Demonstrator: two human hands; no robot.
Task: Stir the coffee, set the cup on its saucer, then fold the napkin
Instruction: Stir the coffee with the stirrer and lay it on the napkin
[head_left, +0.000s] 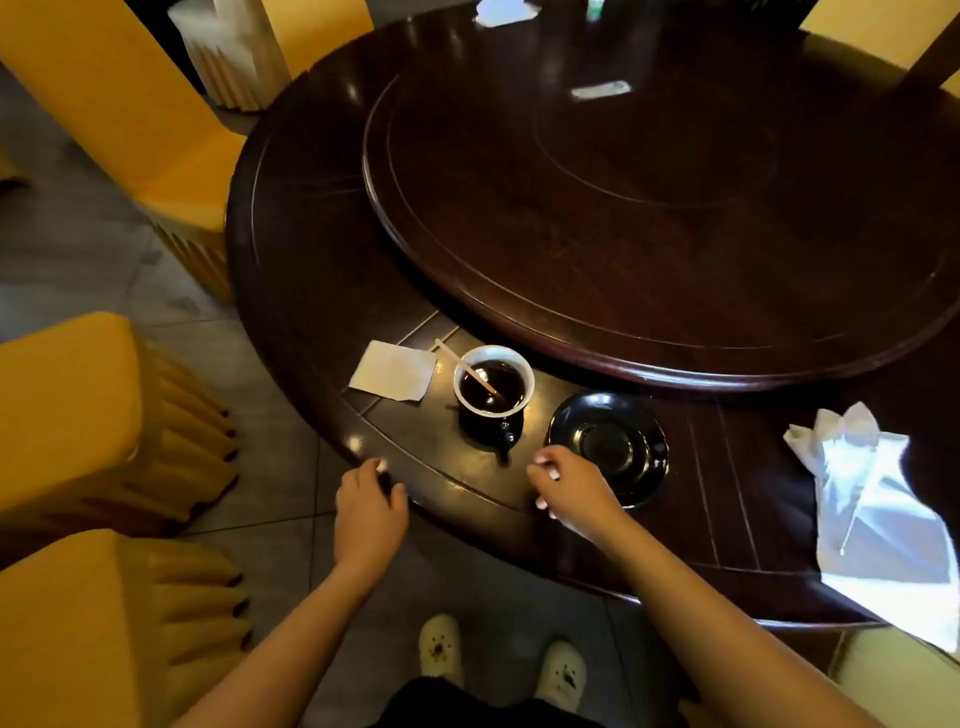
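Note:
A dark cup with a white inside holds black coffee and stands on the dark round table. A thin wooden stirrer leans in it, its top end pointing up-left. The empty black saucer lies just right of the cup. A small flat napkin lies left of the cup. My left hand rests at the table's near edge, fingers curled, holding nothing. My right hand hovers by the saucer's near-left rim, fingers bent and empty, a little short of the cup's handle.
A raised turntable fills the table's middle behind the cup. A crumpled white cloth lies at the right edge. Yellow-covered chairs crowd the left side, one more stands at the far left. My feet in pale slippers show below.

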